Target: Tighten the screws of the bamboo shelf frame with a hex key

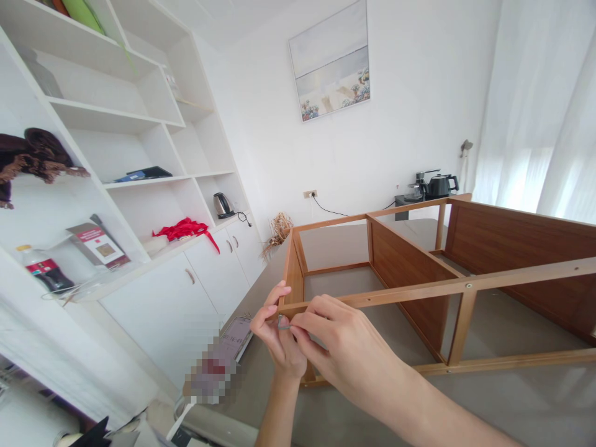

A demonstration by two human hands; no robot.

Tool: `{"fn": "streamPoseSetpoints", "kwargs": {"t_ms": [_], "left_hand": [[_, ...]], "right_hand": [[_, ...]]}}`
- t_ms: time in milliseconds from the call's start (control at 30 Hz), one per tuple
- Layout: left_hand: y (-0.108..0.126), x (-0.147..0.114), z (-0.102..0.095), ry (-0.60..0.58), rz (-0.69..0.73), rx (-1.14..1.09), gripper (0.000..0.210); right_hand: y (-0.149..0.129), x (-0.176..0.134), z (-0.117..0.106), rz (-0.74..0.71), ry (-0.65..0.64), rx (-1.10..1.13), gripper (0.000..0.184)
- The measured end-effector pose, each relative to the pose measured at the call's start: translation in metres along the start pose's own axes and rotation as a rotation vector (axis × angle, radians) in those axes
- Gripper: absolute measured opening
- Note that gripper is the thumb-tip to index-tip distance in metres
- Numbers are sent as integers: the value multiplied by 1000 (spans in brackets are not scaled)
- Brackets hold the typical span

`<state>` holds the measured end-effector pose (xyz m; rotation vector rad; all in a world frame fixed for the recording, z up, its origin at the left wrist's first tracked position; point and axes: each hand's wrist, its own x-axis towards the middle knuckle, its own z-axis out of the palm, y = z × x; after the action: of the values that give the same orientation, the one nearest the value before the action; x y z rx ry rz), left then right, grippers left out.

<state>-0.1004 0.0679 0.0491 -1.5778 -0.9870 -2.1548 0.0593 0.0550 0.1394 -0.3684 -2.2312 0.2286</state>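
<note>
A brown wooden shelf frame [414, 285] lies on a grey-topped table [521, 397], with panels set between its rails. My left hand [274, 335] is wrapped around its near left corner, fingers on the outer side and thumb near the end of the rail. Between the thumb and forefinger of my right hand [342, 335] is a small bent metal hex key [282, 324]. Its short end meets the corner beside my left thumb; the screw there is hidden. Screw heads show along the near rail [469, 285].
A phone [237, 338] showing a timer lies left of my hands, partly blurred. White shelving [139, 118] holds a kettle [223, 206], red cloth [186, 230] and a cola bottle [44, 270]. Dried stalks [279, 231] and a black coffee pot [441, 185] are behind the frame.
</note>
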Motion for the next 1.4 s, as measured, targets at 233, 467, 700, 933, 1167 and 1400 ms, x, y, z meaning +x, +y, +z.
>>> {"fn": "streamPoseSetpoints", "kwargs": {"t_ms": [233,467,700,933,1167,1400], "left_hand": [[0,1,-1,-3,2,-33,26],[1,0,0,18,-28,-32,24],[2,0,1,21,-13,-17,29],[2,-1,0,21,-1,-12,33],[2,1,1,8,59,66,41],[1,0,2,42,99,106,42]], "right_hand": [[2,-2,1,-13,2,-13,25],[2,-2,0,-17,-29,-8,23],[3,-2,0,-34,-21,-1,23],[3,-4,1,-46,2,-13,22],[2,-2,0,-60,14,-38,24],[0,0,-1,-53,29,-32,25]]}}
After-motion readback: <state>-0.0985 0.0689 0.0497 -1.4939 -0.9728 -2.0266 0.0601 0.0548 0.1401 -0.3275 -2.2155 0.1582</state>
